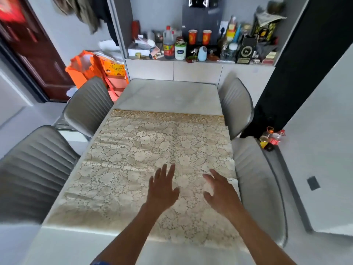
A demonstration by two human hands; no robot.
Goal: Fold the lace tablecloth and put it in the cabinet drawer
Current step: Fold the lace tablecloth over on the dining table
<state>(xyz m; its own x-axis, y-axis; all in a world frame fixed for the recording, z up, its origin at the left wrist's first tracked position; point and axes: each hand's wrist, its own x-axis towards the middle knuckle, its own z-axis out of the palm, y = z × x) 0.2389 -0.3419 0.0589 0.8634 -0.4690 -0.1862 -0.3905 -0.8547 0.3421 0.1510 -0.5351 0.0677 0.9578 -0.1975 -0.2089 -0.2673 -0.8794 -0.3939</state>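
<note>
A beige lace tablecloth (145, 153) with a flower pattern lies flat across the middle of a pale dining table (168, 94); its far edge looks darker gold. My left hand (163, 188) rests palm down on the cloth near its right half, fingers spread. My right hand (219, 192) hovers just beside it near the cloth's right edge, fingers apart and slightly curled, holding nothing. Behind the table stands a white cabinet (196, 70) with flat drawer or door fronts, all shut.
Grey ribbed chairs stand on both sides: two at the left (87, 106) (32, 169) and two at the right (236, 106) (257, 184). The cabinet top is crowded with bottles, cups and boxes (179, 46). Orange bags (95, 67) sit on the floor at the left, oil bottles (271, 138) at the right.
</note>
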